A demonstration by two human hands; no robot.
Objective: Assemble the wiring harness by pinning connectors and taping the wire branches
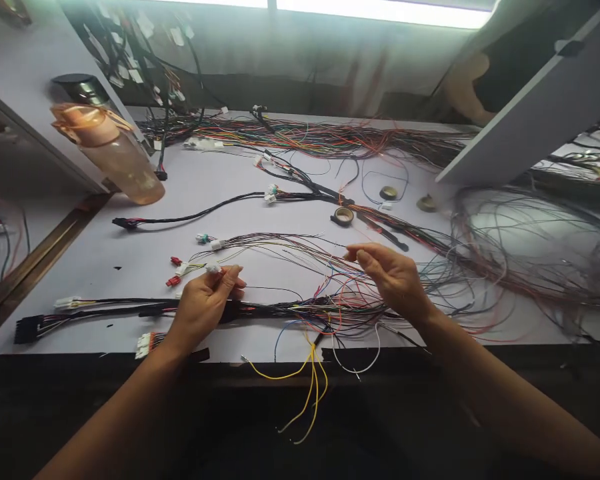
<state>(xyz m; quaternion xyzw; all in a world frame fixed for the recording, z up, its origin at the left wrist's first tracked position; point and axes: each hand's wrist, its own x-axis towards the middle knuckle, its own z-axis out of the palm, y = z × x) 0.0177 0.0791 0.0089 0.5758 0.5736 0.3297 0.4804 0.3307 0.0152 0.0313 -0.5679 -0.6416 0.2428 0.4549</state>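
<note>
A small white connector (pixel 213 268) is pinched between the thumb and fingers of my left hand (pixel 205 300), above the table's front part. My right hand (pixel 393 277) is closed in a pinch on a thin dark wire (pixel 339 245), whose tip points left from the fingertips. Below both hands runs a black-wrapped wire harness (pixel 265 311), fanning out into loose coloured wires on the right. Just beyond my left hand lie red plugs (pixel 174 281) and another white connector (pixel 217 245) on thin wires. Yellow wires (pixel 313 380) hang over the front edge.
A second taped harness (pixel 305 195) lies farther back, near rolls of tape (pixel 343 216). Behind it stretches a long bundle of coloured wires (pixel 320 137). A bottle (pixel 123 163) leans at the left. A slanted white panel (pixel 525 100) stands right; beyond it shows another person's arm (pixel 463 87).
</note>
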